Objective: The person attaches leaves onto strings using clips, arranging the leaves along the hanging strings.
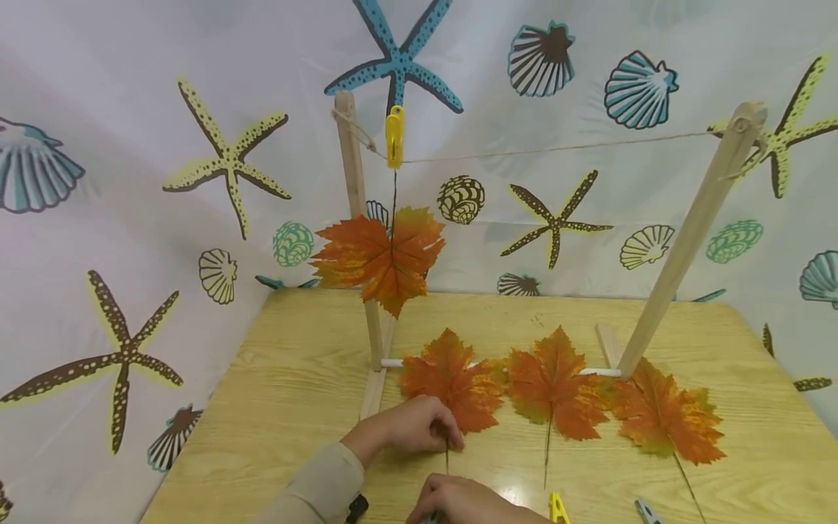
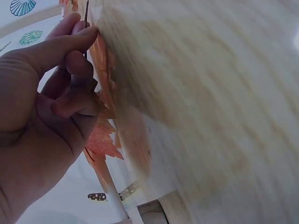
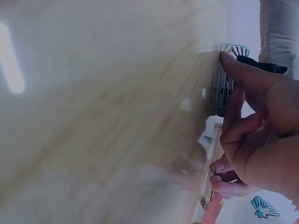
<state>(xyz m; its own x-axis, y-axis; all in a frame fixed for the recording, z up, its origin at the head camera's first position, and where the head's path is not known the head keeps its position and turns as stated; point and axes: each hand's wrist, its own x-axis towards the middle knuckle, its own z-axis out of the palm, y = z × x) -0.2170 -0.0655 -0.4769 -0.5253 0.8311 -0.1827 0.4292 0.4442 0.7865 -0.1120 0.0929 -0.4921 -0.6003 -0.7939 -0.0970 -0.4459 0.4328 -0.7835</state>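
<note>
our left hand [image 1: 409, 429] pinches the stem of the nearest leaf [image 1: 452, 382], flat on the table [image 1: 294, 378]. our right hand [image 1: 468, 502] curls round a grey clip [image 3: 222, 91]. a weak pinch could let the thin stem slip. only the right wrist view shows the clip; only the head view shows the string [image 1: 556, 151].

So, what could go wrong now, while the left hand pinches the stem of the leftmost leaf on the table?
1. The left hand pinches only the thin stem of the leaf; it may slip or bend.
2. This leaf touches the middle leaf, so lifting might drag it.
3. The right hand holds a grey clip against the table; the grip looks light, so the clip may drop.
</note>
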